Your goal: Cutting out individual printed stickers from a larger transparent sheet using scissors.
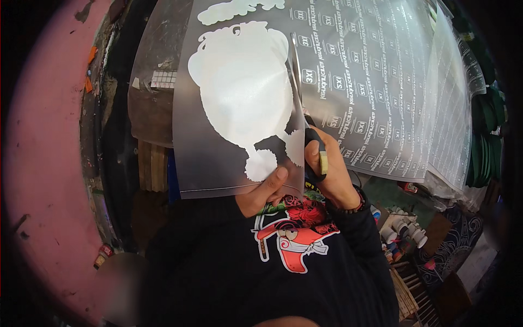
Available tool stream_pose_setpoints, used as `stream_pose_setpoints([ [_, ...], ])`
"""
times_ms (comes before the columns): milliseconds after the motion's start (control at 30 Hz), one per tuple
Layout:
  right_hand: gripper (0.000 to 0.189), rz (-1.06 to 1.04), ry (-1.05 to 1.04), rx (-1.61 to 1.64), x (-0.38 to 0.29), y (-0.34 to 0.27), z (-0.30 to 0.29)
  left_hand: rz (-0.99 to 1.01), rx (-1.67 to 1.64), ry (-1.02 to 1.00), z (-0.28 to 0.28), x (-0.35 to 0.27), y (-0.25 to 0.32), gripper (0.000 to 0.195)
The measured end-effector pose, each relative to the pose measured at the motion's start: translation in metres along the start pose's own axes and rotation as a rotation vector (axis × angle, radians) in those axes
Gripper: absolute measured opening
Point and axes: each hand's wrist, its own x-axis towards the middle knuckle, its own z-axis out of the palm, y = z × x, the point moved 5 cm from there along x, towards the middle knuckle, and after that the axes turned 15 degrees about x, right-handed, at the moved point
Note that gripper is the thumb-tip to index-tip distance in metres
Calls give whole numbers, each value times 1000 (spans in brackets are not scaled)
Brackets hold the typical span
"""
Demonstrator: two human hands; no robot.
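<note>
My left hand pinches the lower edge of a translucent film sheet, thumb on top and fingers partly hidden behind it. A large white printed shape with a scalloped outline covers much of this sheet, and part of another white shape lies above it. In my right hand is a pair of scissors with black handles and a band of yellow tape. Their long blades point away from me along the sheet's right edge. Whether the blades are apart is unclear.
Wide translucent film with repeated writing spreads at the right. A pink surface runs down the left. Wooden boards stand below the film. At lower right are several white containers and a wooden rack. Dark green material hangs far right.
</note>
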Motion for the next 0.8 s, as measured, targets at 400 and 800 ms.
stream_pose_setpoints([
  [400, 31, 34, 109, 198, 0, -5, 15, 56, 182, -169, 8, -3, -3, 60],
  [800, 39, 49, 70, 233, 7, 2, 14, 82, 106, -261, 11, 1, -14, 44],
])
